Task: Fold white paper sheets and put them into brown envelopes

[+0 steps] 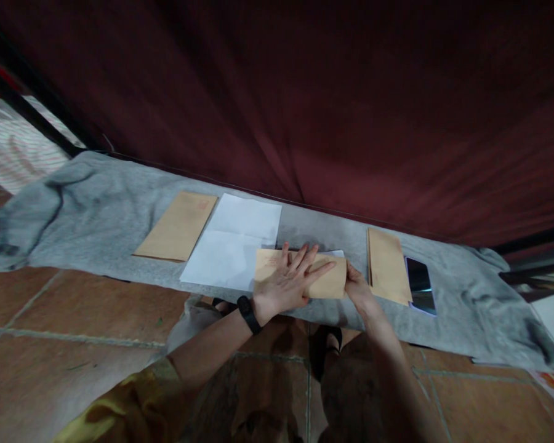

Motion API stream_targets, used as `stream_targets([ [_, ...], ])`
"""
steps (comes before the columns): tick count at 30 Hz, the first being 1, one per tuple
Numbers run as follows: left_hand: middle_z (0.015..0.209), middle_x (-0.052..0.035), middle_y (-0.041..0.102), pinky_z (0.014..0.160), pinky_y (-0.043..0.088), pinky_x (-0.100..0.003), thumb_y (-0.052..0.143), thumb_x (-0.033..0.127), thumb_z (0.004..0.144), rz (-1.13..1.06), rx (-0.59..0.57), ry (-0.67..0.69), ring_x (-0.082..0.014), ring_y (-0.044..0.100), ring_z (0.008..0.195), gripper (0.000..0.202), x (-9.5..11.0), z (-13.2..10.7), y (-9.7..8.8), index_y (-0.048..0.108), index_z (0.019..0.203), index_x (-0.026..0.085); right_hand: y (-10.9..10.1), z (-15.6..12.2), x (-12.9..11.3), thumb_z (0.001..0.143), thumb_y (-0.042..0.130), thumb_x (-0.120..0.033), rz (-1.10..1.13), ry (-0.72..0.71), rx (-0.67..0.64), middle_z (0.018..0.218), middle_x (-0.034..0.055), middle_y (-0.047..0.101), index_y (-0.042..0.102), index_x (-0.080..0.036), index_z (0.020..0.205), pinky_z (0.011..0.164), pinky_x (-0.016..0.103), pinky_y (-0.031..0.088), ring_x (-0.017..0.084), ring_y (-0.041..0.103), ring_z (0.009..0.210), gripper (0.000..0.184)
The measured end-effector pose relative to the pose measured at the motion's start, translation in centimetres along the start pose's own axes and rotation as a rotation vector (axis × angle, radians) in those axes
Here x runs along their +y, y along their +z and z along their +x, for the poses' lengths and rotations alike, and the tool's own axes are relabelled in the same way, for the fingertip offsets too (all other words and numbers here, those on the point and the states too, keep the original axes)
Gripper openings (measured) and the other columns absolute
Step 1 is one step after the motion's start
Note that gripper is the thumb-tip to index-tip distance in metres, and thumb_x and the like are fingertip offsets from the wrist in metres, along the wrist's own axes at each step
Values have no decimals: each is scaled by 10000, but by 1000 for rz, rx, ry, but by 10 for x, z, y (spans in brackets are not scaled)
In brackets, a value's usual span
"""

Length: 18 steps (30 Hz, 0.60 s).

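Observation:
A brown paper envelope lies crosswise in front of me on a grey cloth. My left hand, with a black band on the wrist, rests flat on it with the fingers spread. At the envelope's right end, my right hand grips the edge, its fingertips partly hidden. A sliver of white paper shows behind the envelope's far edge; whether it is inside or underneath, I cannot tell. To the left, creased white sheets lie partly under the envelope's left end.
More brown envelopes lie at the left and at the right. A phone in a purple case touches the right envelopes. The grey cloth covers a narrow bench-like surface. Behind it hangs a dark red curtain; tiled floor shows below.

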<state>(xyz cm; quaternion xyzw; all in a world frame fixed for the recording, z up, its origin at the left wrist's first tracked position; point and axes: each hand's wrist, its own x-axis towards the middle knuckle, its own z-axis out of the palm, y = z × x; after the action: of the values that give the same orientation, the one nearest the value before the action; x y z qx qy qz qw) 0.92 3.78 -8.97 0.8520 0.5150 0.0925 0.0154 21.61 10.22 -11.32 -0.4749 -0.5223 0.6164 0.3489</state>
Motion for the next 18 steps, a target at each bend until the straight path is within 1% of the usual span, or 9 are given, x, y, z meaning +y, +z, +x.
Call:
stream_targets([
  [2,1710,-179,39,1183,-35,-724,759,466,784,5,8,-12,-399,121,1563,1126,-1,-1,0,29,1630,325,-1,-1,0,632,813,-389,19,6,23,1001,53,776,711,-262,1017,936,484,567,324,672,1083,418],
  [5,1707,-190,46,1175,-15,-736,766,508,773,13,10,-36,-416,127,1557,1138,-2,-2,0,40,1630,322,-3,-3,0,636,810,-375,43,15,23,1008,51,775,705,-275,1028,930,472,572,313,675,1080,418],
  [9,1705,-188,91,1189,-2,-714,762,475,780,19,5,-45,-411,170,1550,1122,-3,-3,-1,42,1629,331,-4,-2,-1,615,822,-357,72,12,33,961,39,777,704,-270,994,908,457,581,309,687,1049,406],
  [12,1701,-195,114,1191,-5,-707,762,467,776,21,5,-59,-411,156,1553,1137,-2,-3,0,26,1630,322,-5,0,1,622,816,-377,77,18,37,929,43,777,710,-254,969,894,463,582,322,687,1048,382],
  [15,1695,-210,129,1191,13,-700,781,459,756,12,13,-53,-416,163,1550,1165,-3,-3,3,21,1628,325,-8,3,5,623,819,-377,47,10,46,935,52,779,717,-241,973,918,464,573,320,686,1065,390],
  [18,1689,-213,156,1201,38,-680,781,462,752,-10,18,-52,-415,187,1544,1153,-6,-3,6,47,1629,320,-10,6,10,626,826,-379,8,-13,52,934,40,776,713,-251,992,938,449,564,299,692,1056,404],
])
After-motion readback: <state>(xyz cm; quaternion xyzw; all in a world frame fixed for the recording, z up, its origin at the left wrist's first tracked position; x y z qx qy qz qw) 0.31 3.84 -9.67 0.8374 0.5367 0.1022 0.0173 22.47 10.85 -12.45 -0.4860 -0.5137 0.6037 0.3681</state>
